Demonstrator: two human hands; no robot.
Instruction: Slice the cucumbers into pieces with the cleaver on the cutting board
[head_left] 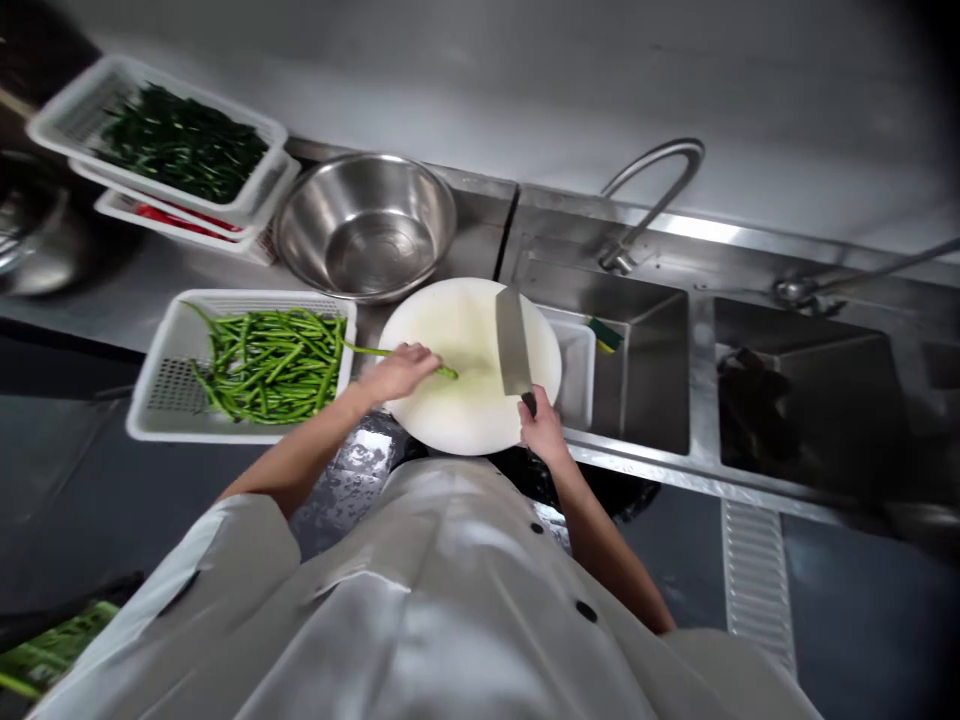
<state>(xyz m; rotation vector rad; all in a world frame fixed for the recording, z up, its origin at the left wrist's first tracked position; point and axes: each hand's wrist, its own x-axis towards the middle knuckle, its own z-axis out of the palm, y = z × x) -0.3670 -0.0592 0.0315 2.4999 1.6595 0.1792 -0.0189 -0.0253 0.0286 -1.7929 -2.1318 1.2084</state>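
My left hand (401,372) is closed around a few long green beans (448,373) over the left part of a round white cutting board (465,425). Their tips stick out to the right, and one thin end trails left towards the basket. In my right hand (543,430) is the dark handle of a cleaver (513,340). Its broad blade points away from me over the board's right side, apart from the beans. More green beans (274,365) fill a white perforated basket (161,410) left of the board.
Behind the board stands a steel bowl (367,225). Stacked white baskets (64,125) at the back left hold dark leafy greens (184,145) and something red. To the right are two sink basins (656,370), a curved faucet (675,150) and a green-yellow sponge (604,336).
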